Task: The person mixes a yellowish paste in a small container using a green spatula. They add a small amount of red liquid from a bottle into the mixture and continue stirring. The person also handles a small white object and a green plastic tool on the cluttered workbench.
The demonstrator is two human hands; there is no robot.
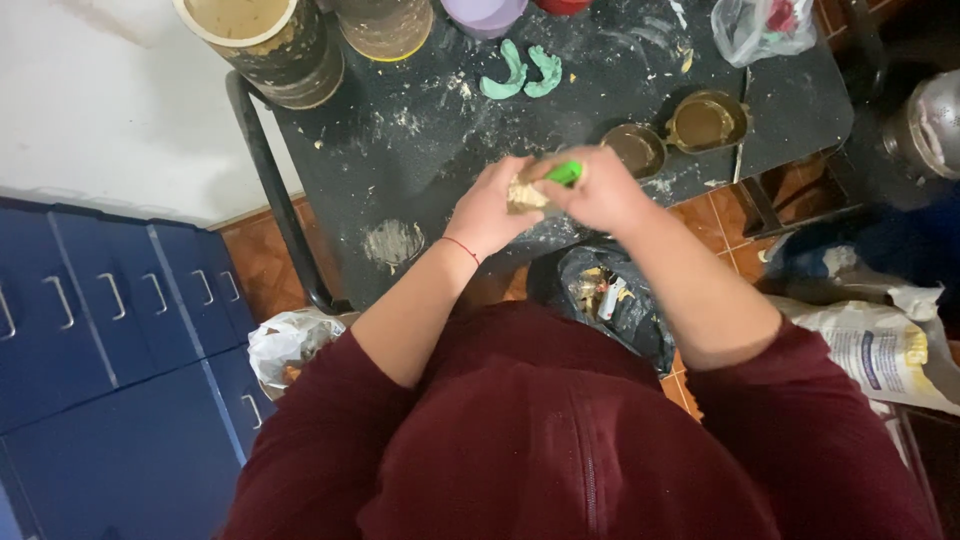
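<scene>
Where hands meet: green tool [565, 173] (mostly hidden)

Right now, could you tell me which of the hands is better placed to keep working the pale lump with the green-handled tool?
Probably the right hand: it grips the green-handled tool against the pale lump, which the left hand cradles above the black table.

Your left hand [490, 205], a thin red string at its wrist, holds a pale tan lump [524, 196]; your right hand [600, 188] a bright green handle [565, 173]. Beneath them the black table [420, 150] is dusted white, with two teal crescents [522, 72] on its far side. Your sleeves are maroon. Left of the table stand navy blue drawers [110, 310]
</scene>
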